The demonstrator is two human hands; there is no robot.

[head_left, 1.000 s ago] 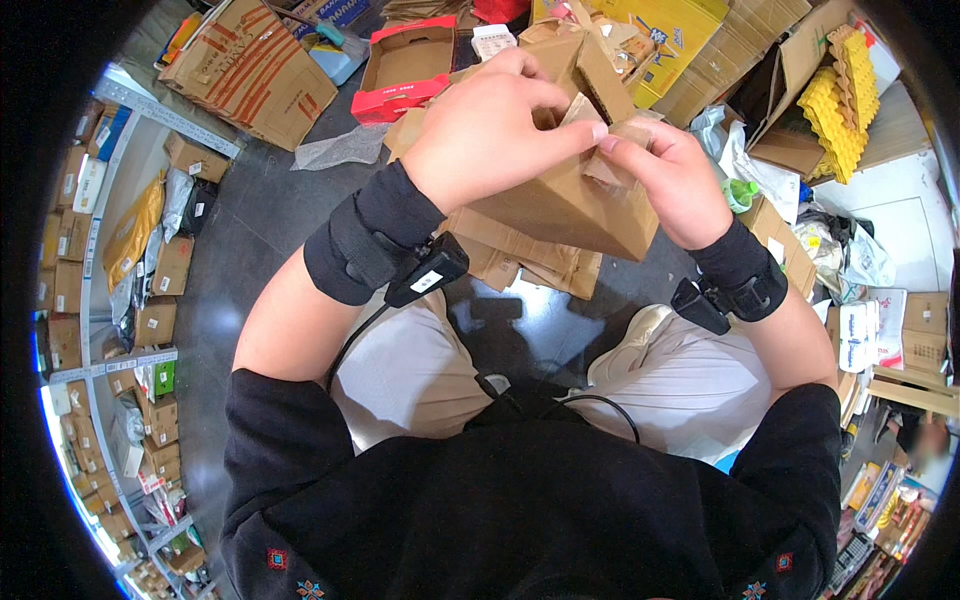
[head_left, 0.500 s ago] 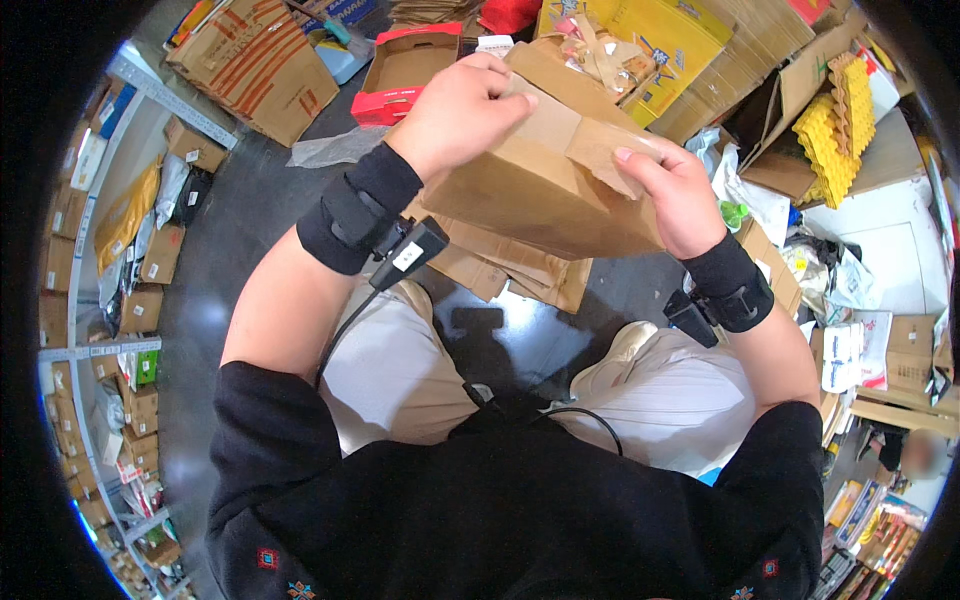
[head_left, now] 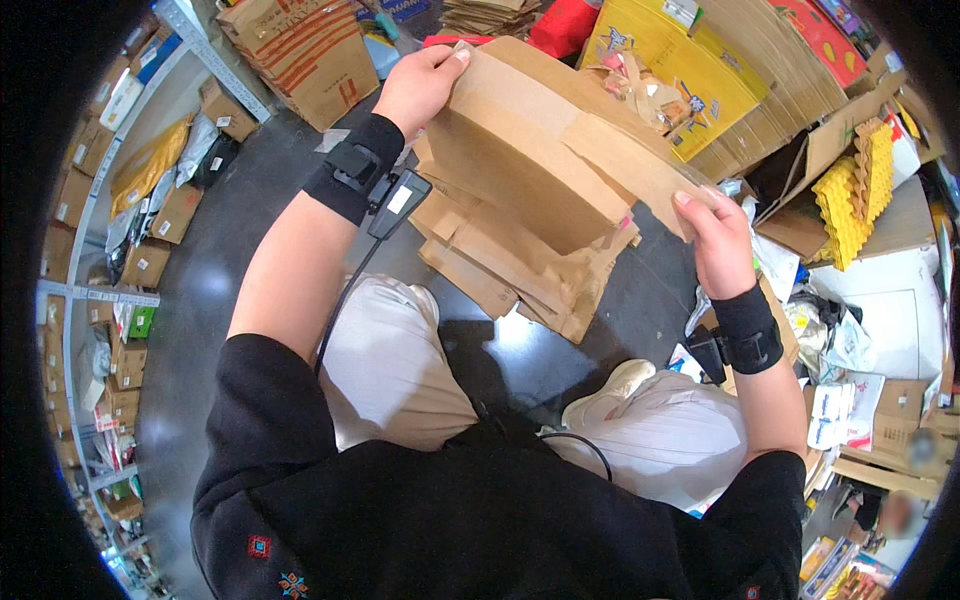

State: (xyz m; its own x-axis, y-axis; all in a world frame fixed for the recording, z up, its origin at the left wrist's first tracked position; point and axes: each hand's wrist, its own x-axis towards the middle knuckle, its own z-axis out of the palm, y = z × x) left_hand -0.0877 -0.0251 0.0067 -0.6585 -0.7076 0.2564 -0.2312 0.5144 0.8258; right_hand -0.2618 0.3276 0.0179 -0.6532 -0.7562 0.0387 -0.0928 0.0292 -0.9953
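A brown cardboard box (head_left: 540,150) is held up in front of me, tilted, above the floor. My left hand (head_left: 425,85) is closed on its far left corner, thumb on top. At the right, my right hand (head_left: 722,235) pinches the end of a brown strip (head_left: 635,175) that runs across the box's top; I cannot tell whether it is tape or a flap. Beneath the box lie flattened cardboard pieces (head_left: 480,265) on the dark floor, partly hidden by it.
Behind the box stands a yellow carton (head_left: 640,40), with a heap of crumpled brown scraps (head_left: 650,95) beside it. A large striped carton (head_left: 300,60) is at the far left. Shelves with parcels (head_left: 135,260) line the left side. Yellow egg-crate trays (head_left: 850,195) and plastic bags (head_left: 835,330) lie right.
My right hand has moved right and down, drawing the brown strip out longer. My left hand has shifted left to the box's corner. The view has shifted, showing more floor cardboard.
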